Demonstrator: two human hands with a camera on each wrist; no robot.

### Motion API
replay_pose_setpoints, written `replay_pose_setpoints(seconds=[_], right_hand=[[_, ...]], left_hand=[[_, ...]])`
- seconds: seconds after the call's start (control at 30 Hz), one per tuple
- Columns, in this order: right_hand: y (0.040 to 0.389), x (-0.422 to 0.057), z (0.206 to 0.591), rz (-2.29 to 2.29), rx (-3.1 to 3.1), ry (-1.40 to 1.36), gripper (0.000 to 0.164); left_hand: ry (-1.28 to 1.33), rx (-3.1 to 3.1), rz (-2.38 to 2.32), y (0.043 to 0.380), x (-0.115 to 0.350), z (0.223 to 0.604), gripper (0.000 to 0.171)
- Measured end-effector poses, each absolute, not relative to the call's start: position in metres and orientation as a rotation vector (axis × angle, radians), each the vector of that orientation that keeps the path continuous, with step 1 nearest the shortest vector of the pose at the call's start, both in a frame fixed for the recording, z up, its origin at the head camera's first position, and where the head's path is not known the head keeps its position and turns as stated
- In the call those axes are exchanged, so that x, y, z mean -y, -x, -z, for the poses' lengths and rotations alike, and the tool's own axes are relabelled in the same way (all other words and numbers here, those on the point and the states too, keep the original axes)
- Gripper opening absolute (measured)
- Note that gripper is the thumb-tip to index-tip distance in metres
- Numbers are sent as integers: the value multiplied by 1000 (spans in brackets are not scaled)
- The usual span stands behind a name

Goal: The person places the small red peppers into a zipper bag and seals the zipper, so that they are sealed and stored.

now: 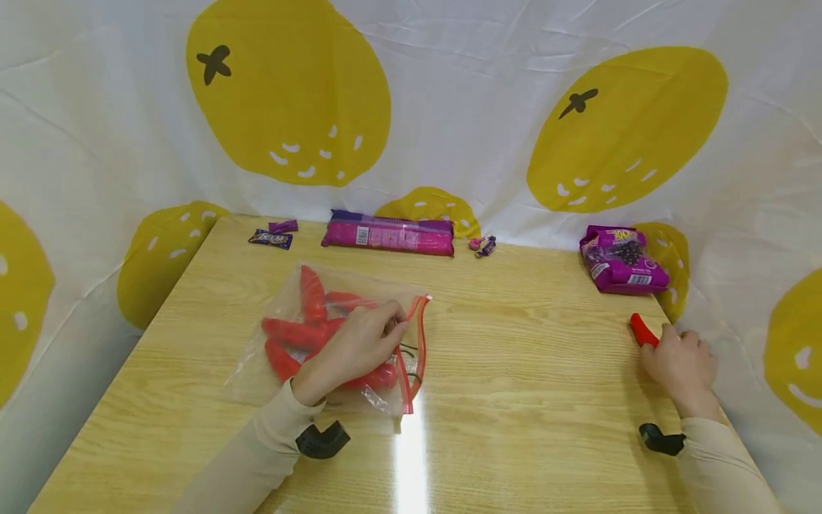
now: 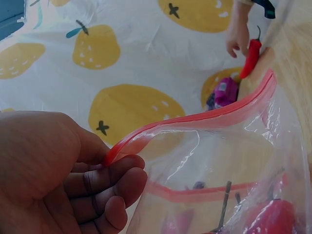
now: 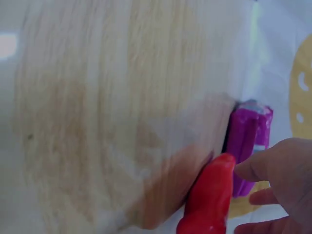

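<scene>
A clear zip bag (image 1: 422, 335) with a red seal lies on the table, its mouth facing right. Several red chili peppers (image 1: 312, 294) are inside. My left hand (image 1: 359, 344) reaches across the bag and pinches one red edge of its mouth between thumb and fingers (image 2: 122, 170), lifting that edge so the mouth gapes. By the table's right edge, my right hand (image 1: 682, 364) is at a single red chili pepper (image 1: 643, 330). Its thumb comes right beside the pepper, with the other fingers spread apart and not curled round it in the right wrist view.
Along the back lie small purple wrapped packets (image 1: 271, 238), a long purple package (image 1: 388, 233) and small wrapped candies (image 1: 484, 245). A bulky purple pack (image 1: 623, 260) with a grape picture stands at the back right corner. A fruit-print cloth (image 1: 449, 107) hangs behind the table (image 1: 526, 400).
</scene>
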State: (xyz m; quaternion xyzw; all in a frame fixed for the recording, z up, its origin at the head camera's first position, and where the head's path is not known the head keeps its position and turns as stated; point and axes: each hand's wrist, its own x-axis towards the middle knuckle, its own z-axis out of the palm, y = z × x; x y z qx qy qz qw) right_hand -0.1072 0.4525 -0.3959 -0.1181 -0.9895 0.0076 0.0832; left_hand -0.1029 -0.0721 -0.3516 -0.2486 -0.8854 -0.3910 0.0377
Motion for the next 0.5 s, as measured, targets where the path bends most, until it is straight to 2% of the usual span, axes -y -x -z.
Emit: replay_pose_setpoints(seconds=[0.23,0.4,0.5], right_hand=[[101,-460,400,-19,3076,352,29],[101,-452,398,-39,3064,300,32],[103,-429,393,-84,2980,210,33]], left_hand=[[748,2709,1180,104,72,352,4],[759,2697,1186,104,73,353,5],[769,2695,1194,104,73,352,5]])
